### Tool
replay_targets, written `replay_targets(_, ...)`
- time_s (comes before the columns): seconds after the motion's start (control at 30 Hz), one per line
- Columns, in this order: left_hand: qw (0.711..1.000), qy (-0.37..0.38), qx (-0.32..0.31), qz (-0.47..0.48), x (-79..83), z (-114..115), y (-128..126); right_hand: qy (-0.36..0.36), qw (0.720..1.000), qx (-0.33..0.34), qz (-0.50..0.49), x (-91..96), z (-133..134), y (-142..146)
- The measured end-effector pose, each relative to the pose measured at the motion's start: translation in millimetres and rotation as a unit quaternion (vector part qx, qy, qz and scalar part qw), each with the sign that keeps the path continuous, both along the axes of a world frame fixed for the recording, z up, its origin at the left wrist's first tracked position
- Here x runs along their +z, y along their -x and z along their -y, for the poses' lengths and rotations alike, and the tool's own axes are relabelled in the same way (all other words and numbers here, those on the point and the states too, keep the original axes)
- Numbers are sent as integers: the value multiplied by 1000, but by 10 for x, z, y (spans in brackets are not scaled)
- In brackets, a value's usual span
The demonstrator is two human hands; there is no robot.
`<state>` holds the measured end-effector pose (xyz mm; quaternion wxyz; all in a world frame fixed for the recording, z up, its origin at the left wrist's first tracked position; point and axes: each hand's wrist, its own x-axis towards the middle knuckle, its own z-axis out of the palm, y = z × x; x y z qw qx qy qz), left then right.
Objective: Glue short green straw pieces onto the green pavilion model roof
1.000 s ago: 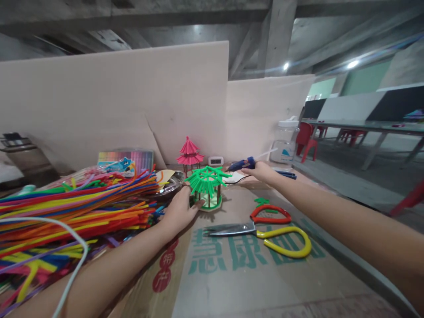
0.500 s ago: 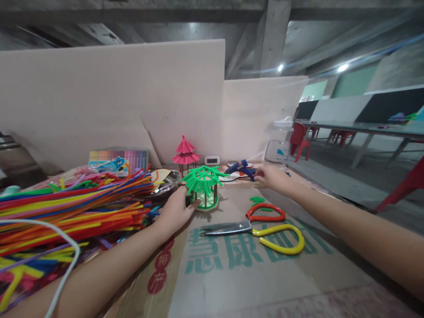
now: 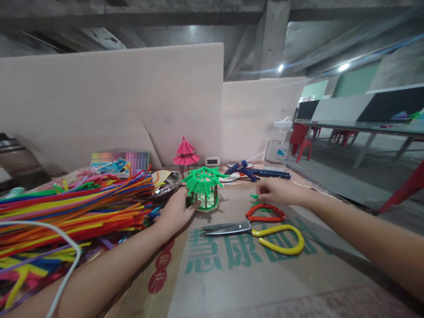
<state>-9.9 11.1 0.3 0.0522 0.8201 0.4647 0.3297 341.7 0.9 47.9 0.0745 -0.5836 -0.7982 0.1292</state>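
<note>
My left hand (image 3: 179, 206) grips the left side of a small pavilion model (image 3: 206, 183). The model has a green pipe-cleaner roof, brown posts and a pale base edged in green, standing upright on the cardboard. My right hand (image 3: 281, 192) is curled with its fingertips down at some short green pipe-cleaner pieces (image 3: 254, 197); its fingers hide part of them, and what they pinch cannot be made out. Just in front of this hand lie scissors (image 3: 243, 227) with one red and one yellow handle, blades pointing left.
A heap of coloured pipe cleaners (image 3: 76, 207) fills the left, crossed by a white cable (image 3: 74, 247). Behind stand a pink pavilion (image 3: 185, 152), a small clock (image 3: 212, 161), a blue glue gun (image 3: 241, 169), blue-handled pliers (image 3: 271, 173) and a clear jug (image 3: 278, 143).
My right hand has moved from beside the glue gun toward me, down to the green pieces, uncovering the blue-handled pliers. My left hand stays on the green-roofed pavilion.
</note>
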Motion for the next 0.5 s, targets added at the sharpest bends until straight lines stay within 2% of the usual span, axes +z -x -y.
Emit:
replay_targets(0.17, 1000, -5, -3, 5, -4, 14, -9, 43, 991, -16, -129, 78, 73, 9)
replay_targets(0.3, 1000, -13, -11, 6, 6, 23, -15, 36, 989, -39, -141, 151, 123, 43)
replay_targets(0.43, 1000, -14, -12, 2, 16, 35, -18, -11, 990, -50, -128, 198, 166, 113)
replay_targets(0.5, 1000, -8, -6, -7, 26, 49, -22, -47, 985, -38, -160, 177, 207, 190)
